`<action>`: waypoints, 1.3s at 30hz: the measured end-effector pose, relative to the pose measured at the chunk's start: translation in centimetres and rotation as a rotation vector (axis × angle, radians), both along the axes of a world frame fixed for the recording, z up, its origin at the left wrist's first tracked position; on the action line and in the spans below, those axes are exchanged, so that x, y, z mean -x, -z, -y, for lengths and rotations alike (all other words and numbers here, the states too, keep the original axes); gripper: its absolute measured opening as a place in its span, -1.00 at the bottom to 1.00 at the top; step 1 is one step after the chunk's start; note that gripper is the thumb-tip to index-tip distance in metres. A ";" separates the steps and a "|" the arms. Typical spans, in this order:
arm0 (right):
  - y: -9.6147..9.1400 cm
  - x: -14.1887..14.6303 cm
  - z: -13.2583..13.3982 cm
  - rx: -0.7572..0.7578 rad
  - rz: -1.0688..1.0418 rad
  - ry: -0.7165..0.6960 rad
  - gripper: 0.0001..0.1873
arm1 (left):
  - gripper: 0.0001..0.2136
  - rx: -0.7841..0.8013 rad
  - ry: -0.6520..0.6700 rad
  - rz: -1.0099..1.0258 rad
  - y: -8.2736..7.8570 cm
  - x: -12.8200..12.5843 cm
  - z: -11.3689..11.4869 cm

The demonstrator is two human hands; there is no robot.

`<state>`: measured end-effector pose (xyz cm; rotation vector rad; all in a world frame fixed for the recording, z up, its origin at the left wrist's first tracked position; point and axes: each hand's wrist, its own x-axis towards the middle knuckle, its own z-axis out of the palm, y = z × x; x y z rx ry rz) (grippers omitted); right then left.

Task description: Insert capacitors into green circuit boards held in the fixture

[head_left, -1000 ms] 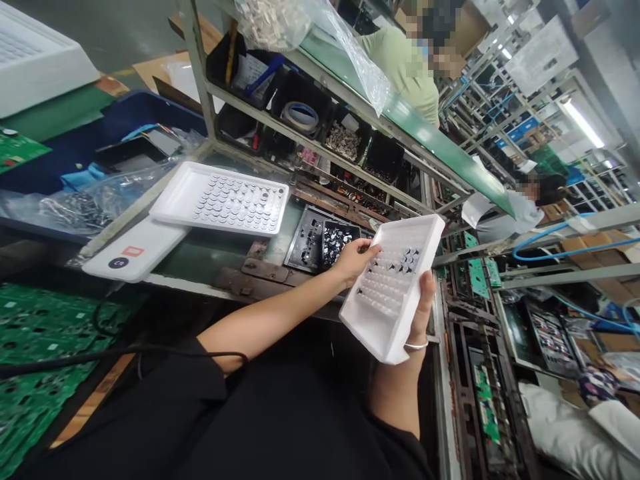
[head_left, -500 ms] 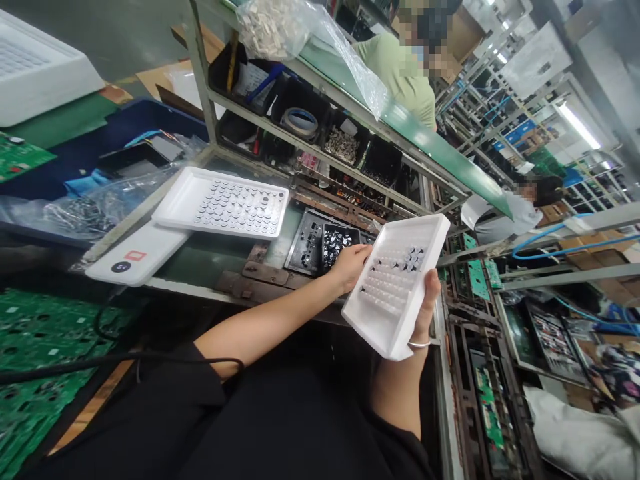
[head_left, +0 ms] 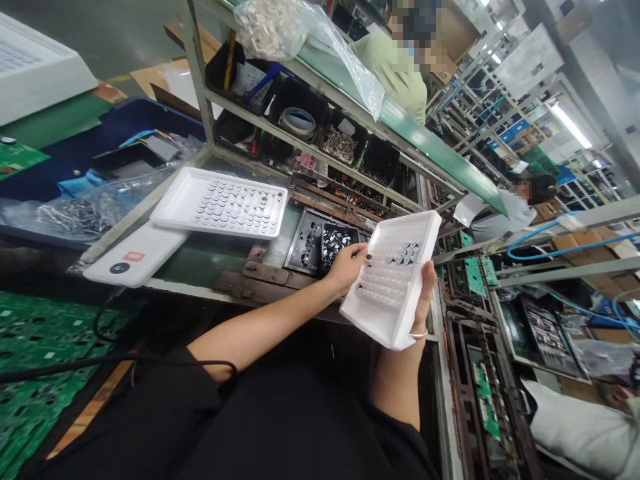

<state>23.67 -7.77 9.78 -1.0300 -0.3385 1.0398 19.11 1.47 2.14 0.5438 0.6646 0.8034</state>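
I hold a white foam tray (head_left: pixel 395 320) tilted up in front of me over the bench edge. My right hand (head_left: pixel 425 300), with a ring on a finger, is closed on its right rim from below. My left hand (head_left: pixel 345 267) is curled on the tray's left rim, thumb lying over the edge. A small cluster of black and silver capacitors (head_left: pixel 410 252) stands in the upper rows; the other sockets are bare. Just behind my left hand, a black bin (head_left: pixel 335 241) holds loose capacitors.
A second white tray (head_left: pixel 220 203) of round sockets lies on the bench to the left, beside a white flat device (head_left: pixel 133 253). Green circuit boards (head_left: pixel 30 333) are stacked at lower left. Shelf bins, a tape roll (head_left: pixel 299 121) and a person in green (head_left: pixel 395 67) are behind.
The tray has shifted slightly left and down with both hands still on it. My left thumb has drawn back a little towards the rim.
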 end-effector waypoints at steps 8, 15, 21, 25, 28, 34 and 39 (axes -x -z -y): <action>-0.6 0.2 -0.1 0.086 0.077 -0.055 -0.41 | -0.70 0.046 0.104 0.071 0.2 1.1 0.3; -0.1 0.1 -0.6 0.058 0.162 -0.104 -0.42 | -0.55 -0.075 0.112 0.058 0.9 1.6 0.6; -0.5 0.5 -0.6 0.062 0.159 -0.116 -0.43 | -0.63 -0.110 0.115 0.039 1.2 1.4 0.9; -0.5 0.2 -0.3 0.085 0.105 -0.120 -0.40 | -0.62 -0.100 0.113 0.053 1.1 1.2 1.0; -0.2 -0.2 -0.2 0.099 0.086 -0.108 -0.42 | -0.58 -0.080 0.108 0.067 1.0 1.2 1.1; 0.1 -0.5 -0.1 0.094 0.042 -0.105 -0.44 | -0.66 -0.003 0.078 0.085 0.6 1.4 1.1; -0.8 -0.1 -0.1 0.048 0.009 -0.038 -0.44 | -0.85 0.104 0.010 0.099 0.1 1.7 0.2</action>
